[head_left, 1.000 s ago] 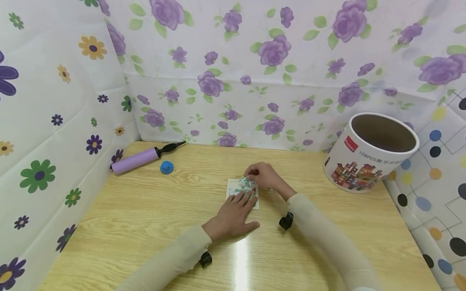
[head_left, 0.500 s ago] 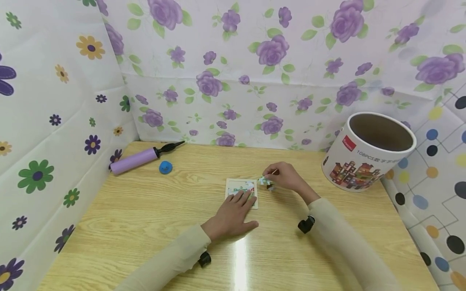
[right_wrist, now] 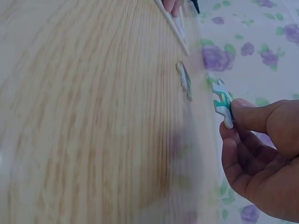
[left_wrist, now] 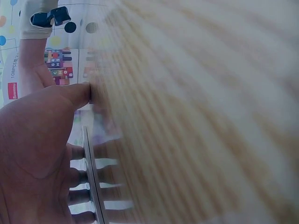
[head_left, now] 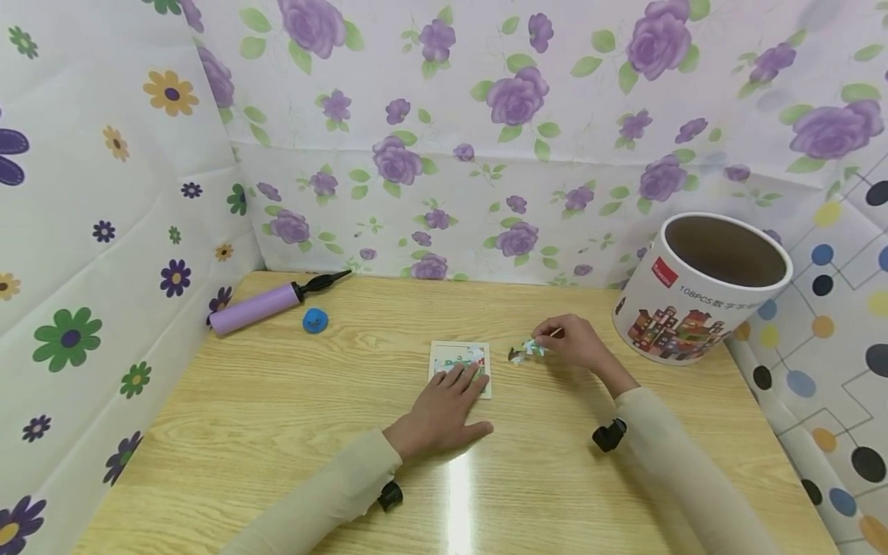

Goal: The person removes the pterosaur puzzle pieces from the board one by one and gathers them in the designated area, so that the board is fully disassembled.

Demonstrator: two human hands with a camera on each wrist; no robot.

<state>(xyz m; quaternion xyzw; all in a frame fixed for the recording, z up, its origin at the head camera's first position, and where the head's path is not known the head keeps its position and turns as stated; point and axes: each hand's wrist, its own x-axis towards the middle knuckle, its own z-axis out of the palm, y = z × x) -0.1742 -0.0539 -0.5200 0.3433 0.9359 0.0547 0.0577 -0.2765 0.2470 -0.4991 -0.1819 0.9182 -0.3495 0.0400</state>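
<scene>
A small square jigsaw puzzle point(head_left: 461, 356) in a pale frame lies mid-table, its near part covered by my left hand point(head_left: 442, 412). The fingers of that hand are spread straight across it, with the thumb out to the right. To the right of the frame, my right hand point(head_left: 572, 341) pinches a green and white puzzle piece point(right_wrist: 223, 103) between thumb and fingertips, above the table in the right wrist view. A loose puzzle piece point(right_wrist: 184, 81) with a dark patch lies on the table between the frame and my right hand.
Toward the back left lie a purple hand pump point(head_left: 257, 308) with a black nozzle and a small blue round toy point(head_left: 315, 321). A big white printed bucket point(head_left: 701, 293) stands at the back right. Patterned cloth walls border the wooden table point(head_left: 312, 416).
My right hand has lifted the green and white piece away from the puzzle and carried it right, past the loose piece. The left hand has stayed put on the frame.
</scene>
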